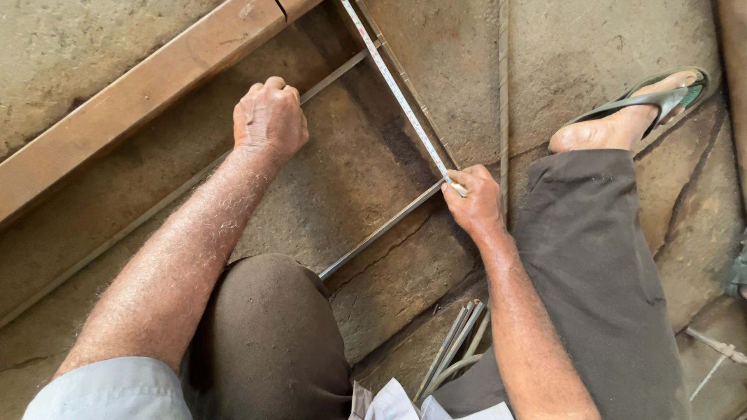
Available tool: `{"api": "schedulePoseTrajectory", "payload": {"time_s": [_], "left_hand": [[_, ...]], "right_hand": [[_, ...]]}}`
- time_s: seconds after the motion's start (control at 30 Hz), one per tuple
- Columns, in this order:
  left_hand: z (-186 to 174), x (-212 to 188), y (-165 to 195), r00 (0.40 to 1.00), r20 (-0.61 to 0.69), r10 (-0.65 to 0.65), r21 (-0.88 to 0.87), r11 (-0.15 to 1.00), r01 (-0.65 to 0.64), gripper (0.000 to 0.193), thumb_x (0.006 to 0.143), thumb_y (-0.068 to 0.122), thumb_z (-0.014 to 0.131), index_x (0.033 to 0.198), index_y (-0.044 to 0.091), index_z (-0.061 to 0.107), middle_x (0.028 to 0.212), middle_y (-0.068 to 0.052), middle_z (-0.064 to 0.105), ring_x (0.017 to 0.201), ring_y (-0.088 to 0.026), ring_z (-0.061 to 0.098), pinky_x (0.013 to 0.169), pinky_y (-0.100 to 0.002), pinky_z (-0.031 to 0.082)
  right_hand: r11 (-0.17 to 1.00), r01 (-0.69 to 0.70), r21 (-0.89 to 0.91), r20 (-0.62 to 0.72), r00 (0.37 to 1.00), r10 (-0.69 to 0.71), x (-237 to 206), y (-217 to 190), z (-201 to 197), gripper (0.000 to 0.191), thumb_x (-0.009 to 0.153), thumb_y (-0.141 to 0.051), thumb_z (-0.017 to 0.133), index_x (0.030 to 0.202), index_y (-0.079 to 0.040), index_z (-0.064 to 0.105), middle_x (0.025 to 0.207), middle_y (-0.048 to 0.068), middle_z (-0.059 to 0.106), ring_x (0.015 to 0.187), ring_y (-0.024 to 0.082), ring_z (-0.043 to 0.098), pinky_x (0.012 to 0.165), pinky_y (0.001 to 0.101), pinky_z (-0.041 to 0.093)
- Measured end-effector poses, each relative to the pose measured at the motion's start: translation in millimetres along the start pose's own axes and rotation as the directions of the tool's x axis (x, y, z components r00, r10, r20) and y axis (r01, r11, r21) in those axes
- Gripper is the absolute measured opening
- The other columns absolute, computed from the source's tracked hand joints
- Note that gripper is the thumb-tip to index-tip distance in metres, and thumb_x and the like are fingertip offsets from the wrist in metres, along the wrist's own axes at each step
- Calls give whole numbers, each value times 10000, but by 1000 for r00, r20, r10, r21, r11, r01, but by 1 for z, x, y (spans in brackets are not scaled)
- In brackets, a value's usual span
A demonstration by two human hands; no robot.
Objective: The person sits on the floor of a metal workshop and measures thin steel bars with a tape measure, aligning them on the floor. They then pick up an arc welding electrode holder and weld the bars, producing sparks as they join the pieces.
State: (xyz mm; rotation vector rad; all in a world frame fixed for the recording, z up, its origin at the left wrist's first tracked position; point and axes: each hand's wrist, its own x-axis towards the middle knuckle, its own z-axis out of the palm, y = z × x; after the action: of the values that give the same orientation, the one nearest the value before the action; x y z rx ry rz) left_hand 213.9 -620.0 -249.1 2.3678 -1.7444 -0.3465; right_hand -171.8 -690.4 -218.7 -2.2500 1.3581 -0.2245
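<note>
Seen from the head camera, a person squats over a cracked stone floor (366, 163), measuring a thin metal frame. The left hand (268, 118) is clenched into a fist, knuckles up, pressing down on a long slim steel rod (156, 214) that runs diagonally beside a heavy wooden beam (132, 97). The right hand (473, 202) pinches the end of a white tape measure (397, 92) between thumb and fingers, holding it against the corner where a second steel bar (381, 232) meets the frame's far side. The tape stretches taut up and away toward the top edge, lying along that side. A sandalled foot (634, 113) rests flat to the right; a loose bundle of spare rods (454, 350) lies between the knees.

The rods look stiff yet slender, likely light and prone to sliding on the stone, so pinning them from above near a joint seems the surest hold. The tape appears thin and springy, best gripped at its tip.
</note>
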Motion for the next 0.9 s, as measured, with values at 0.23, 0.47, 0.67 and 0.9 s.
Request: {"api": "schedulePoseTrajectory", "payload": {"time_s": [0.23,0.47,0.67,0.9], "left_hand": [[0,0,-1,1000,-1,10,-24,1000,-10,104,785,168,741,839,81,726,982,-104,673,932,-310,679,779,-428,580],[0,2,0,1000,21,3,-23,1000,-2,84,790,151,734,838,83,731,983,-96,682,949,-304,683,800,-427,581],[-1,1,0,1000,14,-5,-31,1000,6,82,789,147,733,836,79,732,984,-96,682,946,-306,684,793,-432,579],[-1,2,-1,1000,7,6,-21,1000,-6,85,781,156,738,814,78,733,964,-94,684,919,-303,689,768,-429,584]], "right_hand": [[1000,0,13,4,1000,0,0,-3,1,271,822,-158,782,1058,-23,784,992,139,697,931,306,691,814,400,555],[1000,5,-2,8,1000,-5,1,-5,0,268,826,-160,780,1062,-31,785,993,139,699,941,313,692,827,401,556],[999,-34,-20,19,999,35,0,-8,0,271,828,-179,780,1063,-43,788,1020,141,705,956,315,700,838,402,558],[998,-61,-22,32,998,62,1,-13,0,275,834,-182,777,1075,-49,788,1035,140,708,957,314,705,839,404,560]]}}
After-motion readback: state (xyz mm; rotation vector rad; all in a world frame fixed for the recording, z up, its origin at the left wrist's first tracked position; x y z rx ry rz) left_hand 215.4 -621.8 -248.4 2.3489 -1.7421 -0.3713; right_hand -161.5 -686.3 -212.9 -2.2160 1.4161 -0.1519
